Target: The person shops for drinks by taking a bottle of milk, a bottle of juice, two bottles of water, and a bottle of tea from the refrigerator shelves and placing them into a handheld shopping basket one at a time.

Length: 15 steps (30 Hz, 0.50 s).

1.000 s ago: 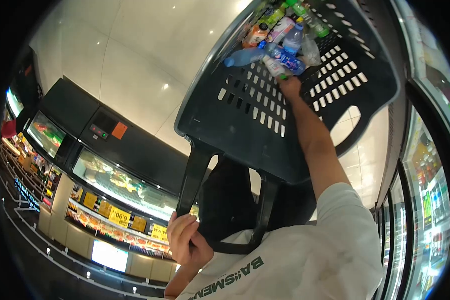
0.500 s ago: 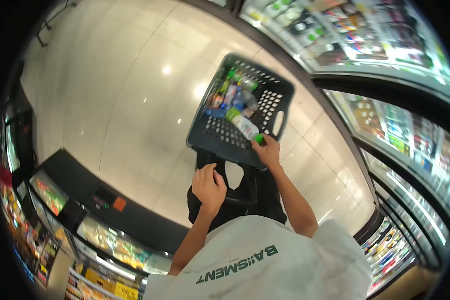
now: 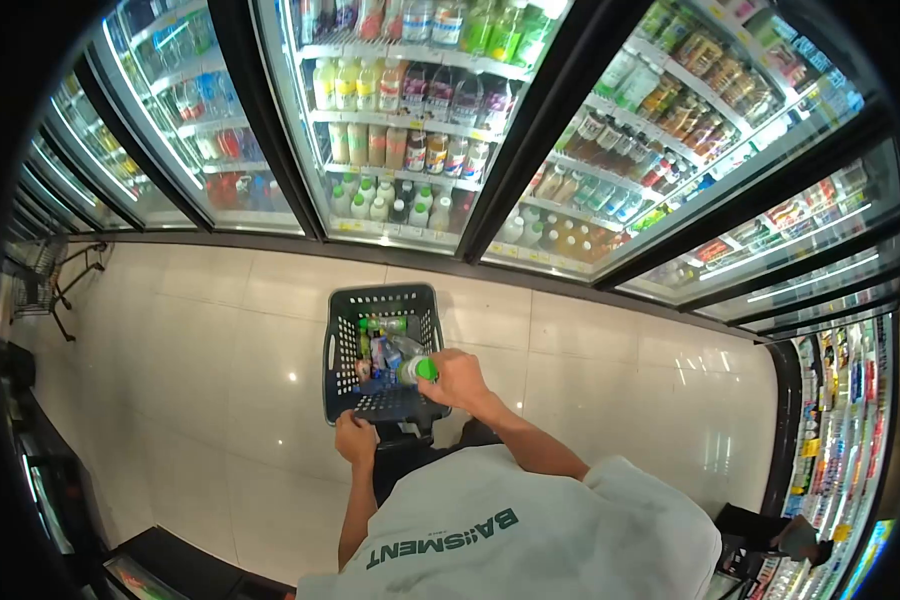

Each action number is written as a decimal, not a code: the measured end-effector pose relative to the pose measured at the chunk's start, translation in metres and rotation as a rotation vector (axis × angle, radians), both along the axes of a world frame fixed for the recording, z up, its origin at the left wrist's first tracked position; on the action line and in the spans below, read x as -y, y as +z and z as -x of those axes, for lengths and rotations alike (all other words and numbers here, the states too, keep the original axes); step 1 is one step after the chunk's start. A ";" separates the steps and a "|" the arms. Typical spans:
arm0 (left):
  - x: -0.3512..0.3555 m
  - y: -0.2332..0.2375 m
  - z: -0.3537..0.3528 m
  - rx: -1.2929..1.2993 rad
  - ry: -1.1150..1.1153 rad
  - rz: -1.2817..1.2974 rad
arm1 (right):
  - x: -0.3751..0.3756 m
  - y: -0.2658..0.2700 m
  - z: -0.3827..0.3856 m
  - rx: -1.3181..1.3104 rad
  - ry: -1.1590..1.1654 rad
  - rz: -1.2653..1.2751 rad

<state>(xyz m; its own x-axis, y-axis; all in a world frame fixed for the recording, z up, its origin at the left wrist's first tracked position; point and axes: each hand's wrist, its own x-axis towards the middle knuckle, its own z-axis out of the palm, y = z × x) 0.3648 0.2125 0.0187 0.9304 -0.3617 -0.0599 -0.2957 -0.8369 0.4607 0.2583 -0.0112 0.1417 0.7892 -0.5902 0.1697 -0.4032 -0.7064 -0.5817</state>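
Note:
In my right hand (image 3: 457,383) is a white bottle (image 3: 410,372) with a green cap, my fingers closed round its cap end. It is tilted over the right side of a dark grey shopping basket (image 3: 334,350). Several drink bottles lie inside the basket, among them a clear one with a green cap (image 3: 384,324) and a blue-labelled one (image 3: 394,357). My left hand (image 3: 356,437) is at the near-left corner of the basket, fingers curled at its rim. A black handle part (image 3: 402,436) shows just below the basket, between my hands.
Glass-doored drink fridges (image 3: 400,110) line the far side, with bottles on lit shelves. A metal trolley (image 3: 45,285) stands at the far left. A person (image 3: 770,540) is at the lower right by an open shelf unit (image 3: 840,430). Pale floor tiles (image 3: 200,400) surround the basket.
My view has turned to face the fridges. The left hand has gone from loosely held before my body to the basket's rim. My right hand keeps hold of the green-capped bottle, now more upright.

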 end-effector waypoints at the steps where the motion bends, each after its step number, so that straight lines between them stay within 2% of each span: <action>1: 0.001 0.001 0.000 -0.036 0.014 -0.002 | 0.009 0.008 0.005 0.031 0.004 0.016; 4: 0.000 -0.002 -0.006 -0.113 0.030 -0.030 | 0.015 0.024 0.031 0.014 0.087 -0.006; 6: 0.011 0.002 -0.005 -0.061 -0.161 0.121 | 0.029 0.037 0.044 0.075 0.149 0.004; 8: 0.031 0.018 0.013 0.007 -0.482 0.285 | 0.038 0.051 0.062 0.119 0.160 0.005; 9: 0.058 0.069 0.038 0.062 -0.635 0.327 | 0.043 0.059 0.071 0.168 0.187 0.049; 11: 0.098 0.122 0.084 0.017 -0.755 0.424 | 0.055 0.073 0.088 0.229 0.215 0.098; 15: 0.156 0.130 0.138 0.028 -0.782 0.570 | 0.071 0.090 0.121 0.257 0.257 0.060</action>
<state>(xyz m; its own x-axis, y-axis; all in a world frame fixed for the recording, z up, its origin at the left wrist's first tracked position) 0.2269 0.0566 0.1491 0.4129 -0.8469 0.3350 -0.6911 -0.0517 0.7209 0.1374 -0.0824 0.2317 0.8376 -0.3610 0.4100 -0.0543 -0.8019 -0.5950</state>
